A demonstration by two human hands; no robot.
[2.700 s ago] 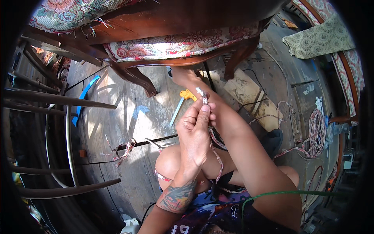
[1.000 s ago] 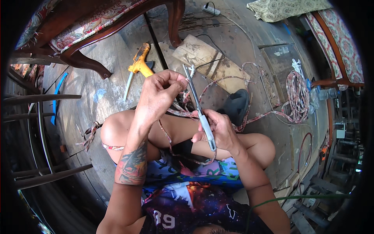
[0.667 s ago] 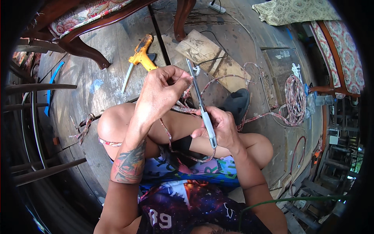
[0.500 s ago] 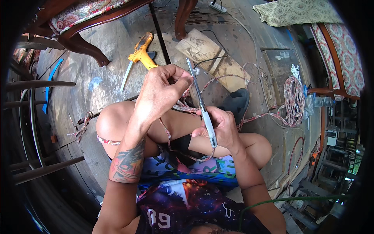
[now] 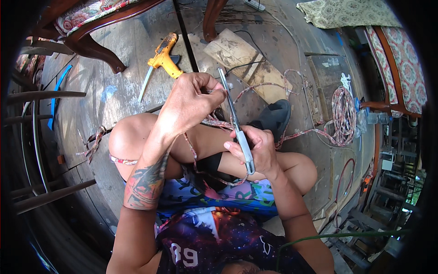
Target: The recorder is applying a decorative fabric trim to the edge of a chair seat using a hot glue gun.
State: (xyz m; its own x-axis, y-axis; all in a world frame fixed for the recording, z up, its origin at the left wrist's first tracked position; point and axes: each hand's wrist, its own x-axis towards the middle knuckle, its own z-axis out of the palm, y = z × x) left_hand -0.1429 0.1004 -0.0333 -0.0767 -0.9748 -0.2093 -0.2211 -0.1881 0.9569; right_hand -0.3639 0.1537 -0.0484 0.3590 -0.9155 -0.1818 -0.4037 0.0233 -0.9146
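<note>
You are seemingly bringing a slim grey tool (image 5: 244,146) against the end of the patterned cord (image 5: 216,122); that is probably calling for a steady pinch and fingertips kept off the metal. Your left hand (image 5: 189,106) is closing in a pinch, apparently on that mostly hidden end; your right hand (image 5: 258,148) is wrapping the tool's handle. The cord is looking thin, soft and red-and-white, trailing loosely about your legs.

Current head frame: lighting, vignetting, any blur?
Head view: black vignette around the rim, deep shadow lower left; head view: bright patches on the wooden floor near the yellow glue gun; same view: left hand and right hand fairly sharp.
</note>
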